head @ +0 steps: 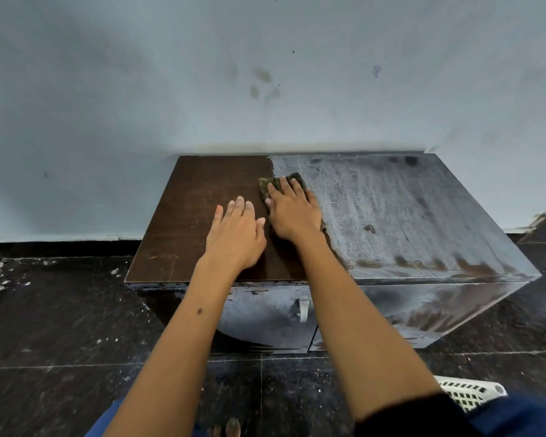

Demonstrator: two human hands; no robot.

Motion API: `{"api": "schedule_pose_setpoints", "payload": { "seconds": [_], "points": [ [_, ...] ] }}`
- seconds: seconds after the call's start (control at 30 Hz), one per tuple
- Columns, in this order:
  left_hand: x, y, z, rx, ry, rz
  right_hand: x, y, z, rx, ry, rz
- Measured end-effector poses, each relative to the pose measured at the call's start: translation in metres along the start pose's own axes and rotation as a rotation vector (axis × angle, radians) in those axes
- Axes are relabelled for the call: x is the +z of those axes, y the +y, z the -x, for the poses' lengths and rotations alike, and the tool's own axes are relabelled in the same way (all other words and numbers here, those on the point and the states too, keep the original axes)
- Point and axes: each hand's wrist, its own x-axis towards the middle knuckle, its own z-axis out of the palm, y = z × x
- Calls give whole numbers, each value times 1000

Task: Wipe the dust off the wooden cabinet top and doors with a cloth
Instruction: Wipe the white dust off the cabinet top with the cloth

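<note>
Here, cabinet top [391, 209] half dusty, apparently grey.

One view only, taken from a head-worn wide-angle camera. It looks forward and steeply down from above and in front of the cabinet [328, 222], which stands against the wall [265, 74]. The cabinet top fills the middle of the frame, its front doors foreshortened beneath. The wall occupies the upper half; the dark tiled floor [60, 326] occupies the lower part. Both forearms enter from the bottom edge and reach away from the lens, placing the camera close, within arm's reach of the cabinet top. Straight edges bow toward the frame borders, consistent with the wide lens. No second view exists for overlap.
</note>
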Motion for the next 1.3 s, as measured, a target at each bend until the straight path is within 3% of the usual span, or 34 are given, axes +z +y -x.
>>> {"api": "schedule_pose_setpoints", "payload": {
  "seconds": [0.13,0.37,0.73,1.0,1.3],
  "points": [
    [-2,-8,-7,-11,-34,-52,-1,-1,-12,13,-7,4],
    [4,-5,-11,2,-36,-18,19,-3,75,90,192,19],
    [0,-14,-15,-45,-39,4,4,-9,-20,41,34,8],
    [1,-19,-15,-40,-34,24,25,-11,73,109,185,32],
    [1,-17,-15,-42,-38,44,6,-18,-48,57,23,9]
  ]
}}
